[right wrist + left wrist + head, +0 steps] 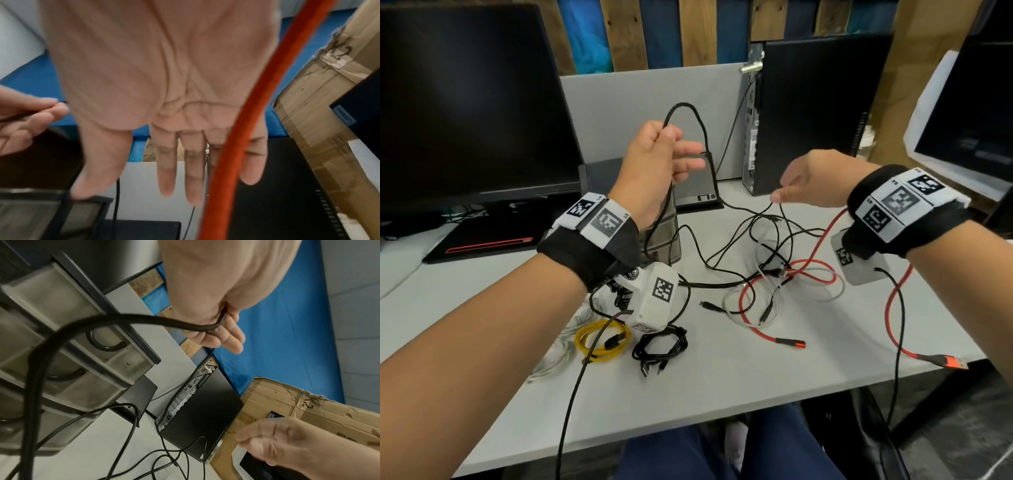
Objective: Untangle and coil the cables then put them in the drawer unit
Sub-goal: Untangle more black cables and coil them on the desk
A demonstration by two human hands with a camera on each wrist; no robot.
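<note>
My left hand [671, 150] is raised above the desk and grips a loop of the black cable [690, 108] between thumb and curled fingers. The left wrist view shows that black cable [144, 319] running through the left hand [218, 316]. To the right, my right hand [791, 188] hovers with straight, spread fingers, its fingertips beside a thin black strand; the right hand [164, 105] holds nothing. A red cable [822, 240] passes under that wrist. The tangle of black, white and red cables [767, 270] lies on the table. The grey drawer unit [664, 236] stands behind my left wrist.
A yellow coil [599, 339] and a black coil [659, 346] lie near the front, with a white cable [558, 353] beside them. A monitor [465, 102] and laptop [482, 236] stand left, a PC tower [815, 113] behind, another screen [969, 120] right.
</note>
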